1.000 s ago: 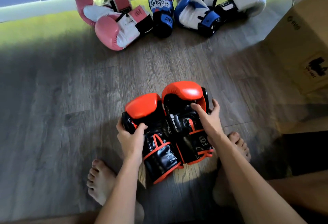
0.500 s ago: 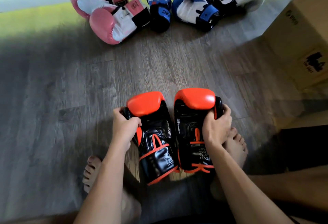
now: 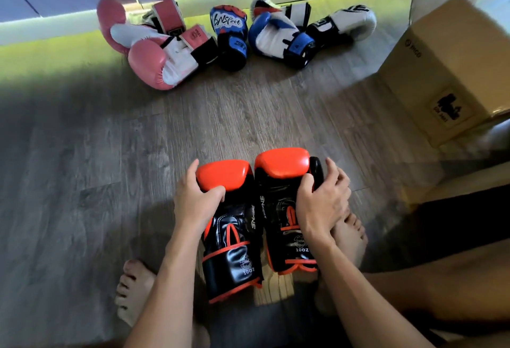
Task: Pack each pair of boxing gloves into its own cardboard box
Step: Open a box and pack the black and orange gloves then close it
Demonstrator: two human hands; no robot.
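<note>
The orange-and-black gloves are side by side and touching over the near middle of the floor [image 3: 82,154], padded orange ends pointing away from the person and cuffs pointing back toward them. Both cuffs read "10OZ". The left glove [image 3: 231,242] sits slightly nearer the person than the right glove [image 3: 278,209]. Whether they rest on the floor or are held just above it cannot be told.

The left grip [image 3: 193,204], a bare hand, is clamped on the left glove: its fingers curl round the outer side of the orange padding and the thumb presses on the face just below it. The right grip [image 3: 320,204] is clamped on the right glove, thumb on the face and fingers wrapped round the black thumb part on its outer side.

2 bare feet flank the pair: the left foot [image 3: 132,289] well to the left of the cuffs, the right foot [image 3: 350,234] just behind the right grip.

At the far edge of the floor, against the lit skirting [image 3: 55,24], lie the other gloves: a pink pair [image 3: 154,52] on the left, a blue glove [image 3: 229,35] lettered "BNSport" next to it, a blue-and-white glove [image 3: 276,35] further right, and a white-and-black glove [image 3: 350,22] at the end of the row.

A cardboard box [image 3: 447,71] stands at the right edge of the floor, well apart from the held pair.
</note>
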